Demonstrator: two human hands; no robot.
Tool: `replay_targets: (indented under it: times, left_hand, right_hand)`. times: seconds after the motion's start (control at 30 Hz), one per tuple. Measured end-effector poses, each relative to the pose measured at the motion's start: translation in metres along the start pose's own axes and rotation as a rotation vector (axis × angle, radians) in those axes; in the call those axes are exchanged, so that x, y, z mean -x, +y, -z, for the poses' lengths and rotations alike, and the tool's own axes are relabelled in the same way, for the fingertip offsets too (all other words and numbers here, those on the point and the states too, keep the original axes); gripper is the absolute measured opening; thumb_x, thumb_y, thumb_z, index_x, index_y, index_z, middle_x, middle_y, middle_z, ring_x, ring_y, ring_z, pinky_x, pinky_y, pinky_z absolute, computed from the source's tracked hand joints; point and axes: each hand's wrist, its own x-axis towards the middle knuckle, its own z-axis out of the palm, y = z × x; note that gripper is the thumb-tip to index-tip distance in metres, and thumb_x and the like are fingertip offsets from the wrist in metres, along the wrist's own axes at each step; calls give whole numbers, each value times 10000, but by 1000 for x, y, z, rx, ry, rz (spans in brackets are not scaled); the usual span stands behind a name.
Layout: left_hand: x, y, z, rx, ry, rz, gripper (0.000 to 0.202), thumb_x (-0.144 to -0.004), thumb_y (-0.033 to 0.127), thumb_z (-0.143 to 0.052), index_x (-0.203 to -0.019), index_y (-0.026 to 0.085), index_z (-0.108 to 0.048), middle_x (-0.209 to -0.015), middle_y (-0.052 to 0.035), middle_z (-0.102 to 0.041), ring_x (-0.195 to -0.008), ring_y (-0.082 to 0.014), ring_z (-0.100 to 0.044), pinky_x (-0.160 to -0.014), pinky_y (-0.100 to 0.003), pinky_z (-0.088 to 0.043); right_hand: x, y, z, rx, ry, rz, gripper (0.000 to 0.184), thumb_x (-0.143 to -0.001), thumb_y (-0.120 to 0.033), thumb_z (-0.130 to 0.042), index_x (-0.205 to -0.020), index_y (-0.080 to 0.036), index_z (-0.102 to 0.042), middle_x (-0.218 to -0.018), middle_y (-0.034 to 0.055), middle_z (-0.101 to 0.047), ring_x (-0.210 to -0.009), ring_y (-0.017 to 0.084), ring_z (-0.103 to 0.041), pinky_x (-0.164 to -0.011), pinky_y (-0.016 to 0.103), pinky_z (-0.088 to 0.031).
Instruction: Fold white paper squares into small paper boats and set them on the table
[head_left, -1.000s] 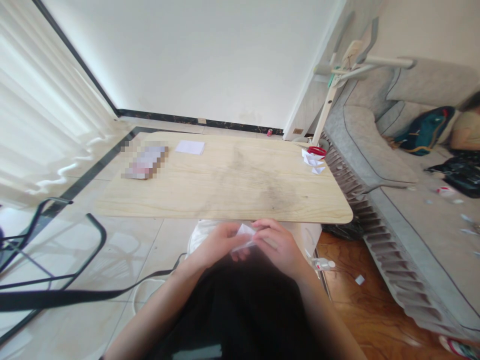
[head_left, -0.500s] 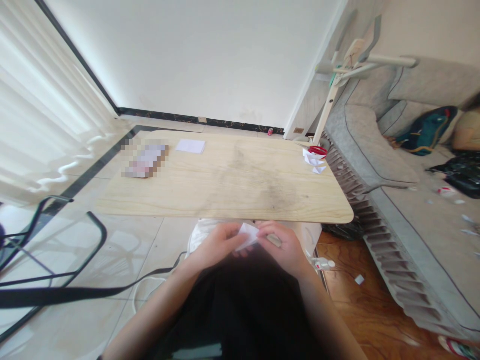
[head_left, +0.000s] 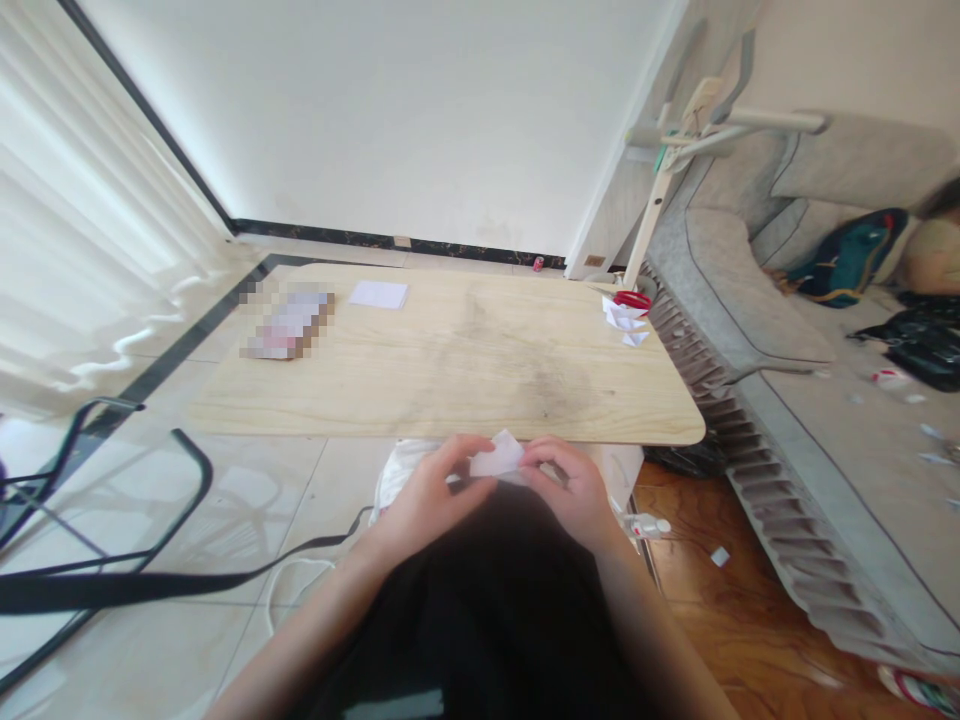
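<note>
Between my hands, just in front of the table's near edge, is a small folded piece of white paper (head_left: 498,459). My left hand (head_left: 442,485) grips its left side between thumb and fingers. The thumb and fingertips of my right hand (head_left: 566,483) pinch its right side. One corner of the paper points up, away from me. Several folded white paper shapes (head_left: 624,318) lie at the table's right end, beside red-handled scissors (head_left: 634,301). A stack or sheet of white paper (head_left: 379,294) rests near the far left edge.
The wooden table (head_left: 360,390) spans the space before me. On its left is a blurred-out flat item (head_left: 291,325). A grey sofa (head_left: 847,450) with bags stands to the right. A black metal frame (head_left: 180,500) is at the left. A white paper scrap (head_left: 720,557) lies on the floor.
The paper has been turned and raised slightly, its corner now pointing up. My left thumb and fingers have spread further apart around it; my right hand keeps its pinch.
</note>
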Motion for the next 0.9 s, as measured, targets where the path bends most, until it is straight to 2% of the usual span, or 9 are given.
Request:
replay_targets:
  times: [0.1, 0.33, 0.47, 0.6, 0.77, 0.83, 0.9]
  left_hand:
    - [1, -3, 2, -53, 8, -34, 211, -840, 282, -672, -1043, 227, -646, -857, -7, -700, -796, -164, -649, -753, -290, -501]
    - [1, 3, 4, -13, -6, -68, 104, -854, 279, -671, -926, 205, -675, -895, -18, -727, -840, -161, -668, -750, -261, -507]
    - [-1, 7, 5, 61, -34, -64, 96, -886, 273, -634, -896, 193, -685, -832, -17, -743, -803, -155, -690, -768, -264, -515]
    - [-2, 8, 5, 89, 15, -72, 90, -863, 262, -659, -841, 182, -695, -851, -40, -752, -864, -182, -696, -831, -295, -512]
    - [0, 7, -1, 192, 71, 16, 149, -879, 281, -636, -977, 169, -647, -787, -28, -739, -704, -166, -714, -716, -284, -547]
    - [1, 8, -4, 217, 69, 4, 272, -873, 278, -640, -1120, 168, -613, -894, -48, -748, -724, -167, -721, -729, -291, -561]
    - [1, 9, -5, 179, 38, -20, 470, -850, 267, -666, -1296, 189, -537, -1038, -67, -743, -845, -186, -724, -798, -308, -564]
  right_hand:
    - [0, 0, 2, -38, 13, -31, 62, -851, -172, -657, -844, -227, -685, -862, 30, -691, -835, 189, -650, -777, 302, -517]
    - [2, 0, 3, -80, 23, -50, 53, -849, -184, -666, -853, -230, -691, -874, 25, -687, -844, 184, -644, -787, 298, -512]
    - [3, 1, 3, -94, 25, -65, 45, -848, -195, -669, -850, -232, -693, -875, 24, -692, -844, 185, -647, -784, 299, -518]
    - [3, 0, 2, -116, 49, -80, 33, -844, -206, -671, -847, -230, -693, -850, 23, -698, -813, 183, -656, -757, 296, -530]
    - [6, 3, -1, -116, 81, -89, 32, -839, -211, -674, -862, -230, -687, -825, 22, -707, -773, 182, -668, -723, 293, -547]
    - [9, 4, -3, -100, 104, -83, 71, -836, -215, -683, -904, -235, -684, -849, 25, -713, -783, 186, -675, -729, 298, -553]
    - [11, 4, -5, -69, 124, -62, 125, -829, -218, -698, -950, -243, -679, -870, 25, -719, -799, 190, -682, -744, 304, -556]
